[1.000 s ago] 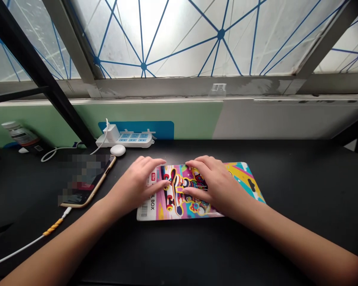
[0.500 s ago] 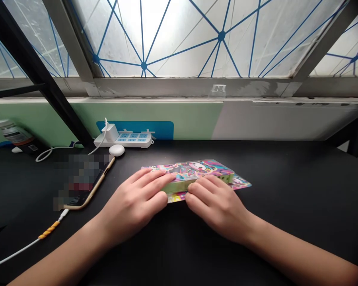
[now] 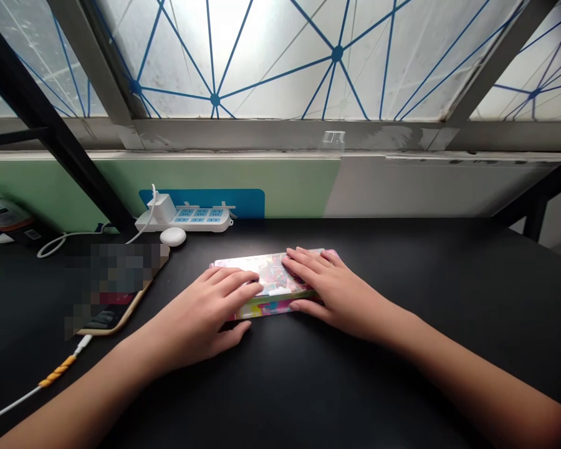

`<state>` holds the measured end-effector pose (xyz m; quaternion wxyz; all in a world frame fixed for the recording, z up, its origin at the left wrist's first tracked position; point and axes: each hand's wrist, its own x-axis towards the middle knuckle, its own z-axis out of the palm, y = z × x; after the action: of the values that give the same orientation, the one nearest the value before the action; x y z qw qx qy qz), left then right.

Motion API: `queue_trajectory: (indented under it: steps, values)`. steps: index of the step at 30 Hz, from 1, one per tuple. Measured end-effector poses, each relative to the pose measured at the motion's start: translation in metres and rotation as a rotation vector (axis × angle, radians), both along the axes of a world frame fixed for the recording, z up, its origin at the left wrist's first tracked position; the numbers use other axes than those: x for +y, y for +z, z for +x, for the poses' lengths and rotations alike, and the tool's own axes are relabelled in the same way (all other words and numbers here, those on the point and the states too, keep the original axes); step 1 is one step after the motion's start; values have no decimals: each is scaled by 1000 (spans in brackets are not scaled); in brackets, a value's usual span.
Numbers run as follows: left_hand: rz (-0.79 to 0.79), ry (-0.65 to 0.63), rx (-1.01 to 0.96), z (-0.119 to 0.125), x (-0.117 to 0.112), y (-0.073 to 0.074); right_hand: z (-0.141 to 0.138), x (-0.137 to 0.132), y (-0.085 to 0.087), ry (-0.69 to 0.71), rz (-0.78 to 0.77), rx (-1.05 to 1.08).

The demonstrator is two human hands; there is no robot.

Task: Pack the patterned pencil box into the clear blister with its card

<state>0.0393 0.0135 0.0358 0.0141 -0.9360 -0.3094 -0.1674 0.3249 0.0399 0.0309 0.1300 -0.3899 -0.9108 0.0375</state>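
The left hand (image 3: 197, 313) and right hand (image 3: 339, 294) lie with fingers spread over a closed pencil box (image 3: 271, 304), unclenched though any grip is hard to tell, the box flat mid-worktop (image 3: 402, 374) near the back edge, a phone (image 3: 116, 287) just left, a power strip (image 3: 182, 219) behind.

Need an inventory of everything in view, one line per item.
flat printed box: 1, pink and multicoloured, on desk under both hands
phone: 1, gold edge, screen pixelated, left of box
charging cable: 1, white with yellow wrap, lower left
power strip: 1, white with blue sockets, back of desk
white oval object: 1, white, in front of strip
desk: 1, black, under everything
window: 1, frosted with blue lines, behind desk
left hand: 1, on box
right hand: 1, on box
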Motion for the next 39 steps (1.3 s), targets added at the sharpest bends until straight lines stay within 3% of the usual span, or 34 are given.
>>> queue_trajectory:
  steps: [3,8,14,21,34,39]
  values:
    - [-47,80,-22,-4,5,-7,5,6,0,-4,-53,-112]
    - [-104,268,-47,-12,21,-19,0,1,0,-6,-21,-100]
    - [-222,252,-133,-14,29,-14,14,11,7,33,-70,-12]
    - [-227,194,-243,-18,30,-15,34,34,7,-112,-240,113]
    - [-30,230,-288,-24,29,-10,10,17,-3,-52,224,202]
    - [72,213,-256,-21,27,-10,22,27,2,-32,216,242]
